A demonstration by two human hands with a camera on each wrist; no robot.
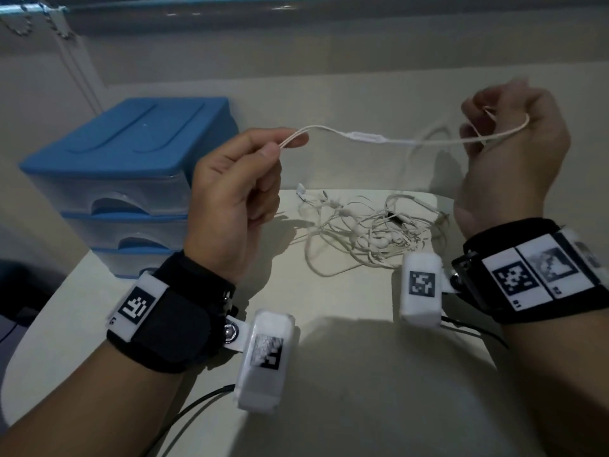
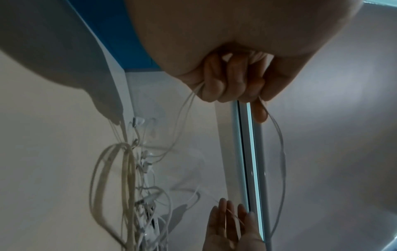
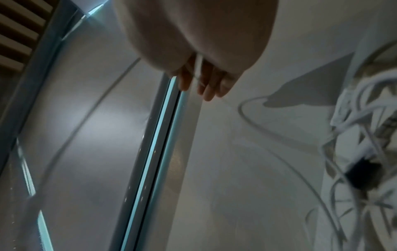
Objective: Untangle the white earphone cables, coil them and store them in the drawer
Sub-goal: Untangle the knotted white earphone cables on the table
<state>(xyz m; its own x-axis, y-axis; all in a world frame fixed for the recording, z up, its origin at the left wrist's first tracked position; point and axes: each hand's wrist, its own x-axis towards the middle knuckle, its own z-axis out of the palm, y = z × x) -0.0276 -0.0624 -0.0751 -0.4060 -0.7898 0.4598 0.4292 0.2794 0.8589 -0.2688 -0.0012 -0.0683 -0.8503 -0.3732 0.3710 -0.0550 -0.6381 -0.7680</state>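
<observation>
Three stacked drawers in the blue-topped drawer unit [image 1: 125, 179] at the far left of the table [image 1: 362, 374], nearer the left hand [image 1: 230, 192] than the right hand [image 1: 514, 153]. One cable [image 1: 365, 137] stretched left to right in the air between both hands: pinched by left thumb and forefinger, looped through curled right fingers. Remaining tangle [image 1: 372, 232] flat on the table, below and between the hands.

Both forearms raised over the table, black wrist straps w/ white camera pods. Left hand [image 1: 230, 183]: back toward the head cam, thumb and index pinch the cable [image 1: 365, 137], other fingers curled. Right hand [image 1: 509, 153]: fingers curled in, cable looped thru them, held up at about the same height.
</observation>
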